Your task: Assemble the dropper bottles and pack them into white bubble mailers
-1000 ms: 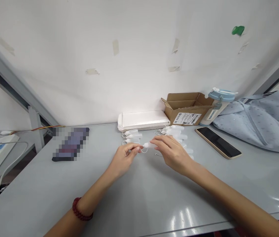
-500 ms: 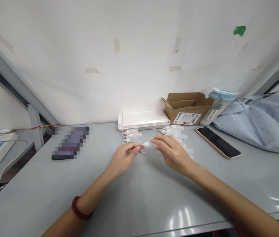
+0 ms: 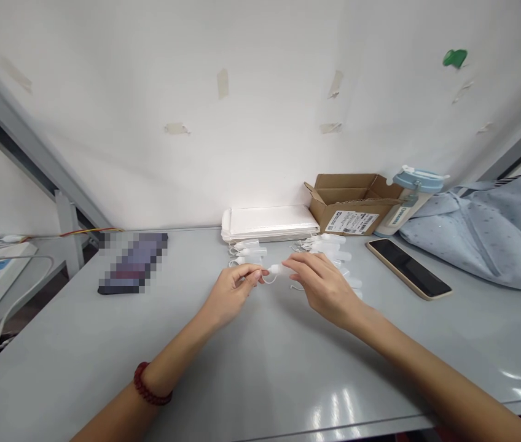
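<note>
Between my two hands a small white squeeze bottle [image 3: 276, 270] lies sideways, just above the grey table. My left hand [image 3: 235, 288] pinches its narrow tip end, where a thin looped strap hangs below. With the fingertips of my right hand [image 3: 318, 279] I grip the bottle's body, which is mostly hidden behind them. Past my left fingers lie a few similar bottles [image 3: 252, 252], with their straps toward the left. A larger cluster of such bottles [image 3: 329, 245] lies behind my right hand, partly covered by it.
White flat boxes [image 3: 270, 222] are stacked against the wall. To their right stand an open cardboard box [image 3: 350, 205], a blue-lidded tumbler [image 3: 405, 205] and a light blue fabric bag [image 3: 477, 236]. A phone [image 3: 408, 269] lies at right, a pixelated dark device [image 3: 134, 264] at left.
The camera view has shifted slightly. Both hands keep nearly the same hold on the bottle.
</note>
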### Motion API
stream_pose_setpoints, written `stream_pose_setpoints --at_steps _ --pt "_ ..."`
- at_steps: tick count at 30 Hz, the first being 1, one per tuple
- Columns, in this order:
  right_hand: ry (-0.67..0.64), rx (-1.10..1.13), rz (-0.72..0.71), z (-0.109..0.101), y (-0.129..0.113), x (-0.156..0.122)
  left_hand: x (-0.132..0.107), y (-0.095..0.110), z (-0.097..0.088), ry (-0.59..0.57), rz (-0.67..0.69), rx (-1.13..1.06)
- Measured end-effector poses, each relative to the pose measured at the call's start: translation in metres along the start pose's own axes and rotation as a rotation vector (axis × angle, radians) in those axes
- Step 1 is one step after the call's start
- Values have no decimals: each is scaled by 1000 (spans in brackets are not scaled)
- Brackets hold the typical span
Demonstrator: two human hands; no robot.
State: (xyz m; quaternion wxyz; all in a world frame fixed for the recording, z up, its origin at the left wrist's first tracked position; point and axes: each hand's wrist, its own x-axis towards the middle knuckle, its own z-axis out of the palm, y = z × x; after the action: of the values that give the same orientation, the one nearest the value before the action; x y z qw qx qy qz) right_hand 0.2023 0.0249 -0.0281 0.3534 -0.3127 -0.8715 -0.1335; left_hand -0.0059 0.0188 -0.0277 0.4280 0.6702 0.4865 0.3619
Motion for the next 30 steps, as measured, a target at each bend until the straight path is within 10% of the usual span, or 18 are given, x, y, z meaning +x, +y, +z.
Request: stream_pose_setpoints --at_steps 30 --pt "-139 124 -102 -9 -10 -3 -15 12 2 -112 17 104"
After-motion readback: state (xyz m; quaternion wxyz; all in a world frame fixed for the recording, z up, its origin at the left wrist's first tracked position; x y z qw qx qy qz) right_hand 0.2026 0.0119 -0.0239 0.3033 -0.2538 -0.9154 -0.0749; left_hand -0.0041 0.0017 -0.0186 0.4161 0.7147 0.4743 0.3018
